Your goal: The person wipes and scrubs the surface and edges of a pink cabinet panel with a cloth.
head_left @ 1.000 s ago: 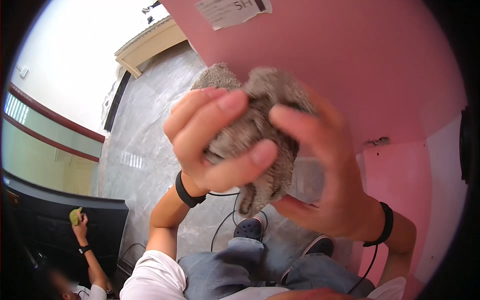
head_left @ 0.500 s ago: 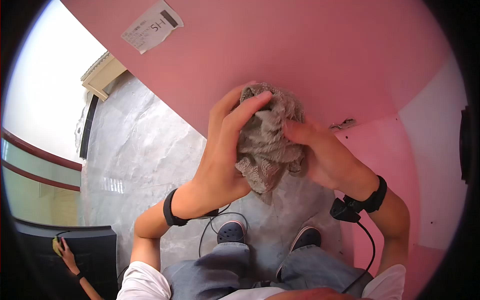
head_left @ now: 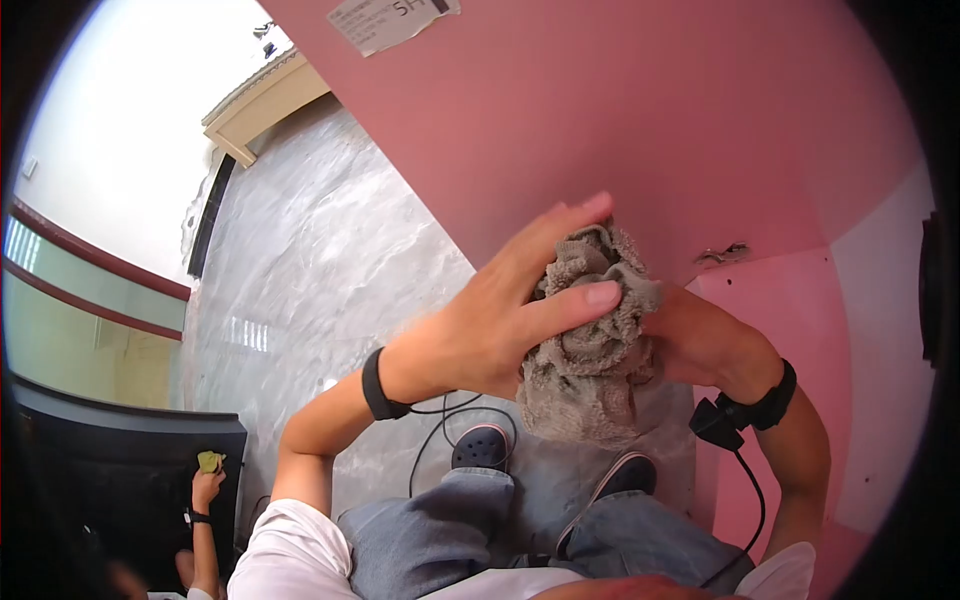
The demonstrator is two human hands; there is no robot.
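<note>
- A gray-brown cloth (head_left: 590,375) is up in the air between the two hands, over the legs. It looks soft, fuzzy and bumpy, all bunched into a fat lump with curly folds.
- The left hand (head_left: 480,330) grasps the cloth, with its thumb pressed across the front.
- The right hand (head_left: 710,340) touches the other side. The cloth hides its fingers, so I cannot tell how tight that grip is.
- Behind is a big, flat, smooth pink board (head_left: 560,120). A torn white paper (head_left: 390,22) sticks to it, and a small metal piece (head_left: 722,254) sits near its bottom edge.
- The floor (head_left: 310,260) is gray, shiny and streaky.
- The feet are inside dark shoes (head_left: 482,447); the left one has little round holes.
- Off to the left, another person's hand (head_left: 206,490) holds a crumpled yellow-green cloth (head_left: 211,461) against a black board (head_left: 130,450).
</note>
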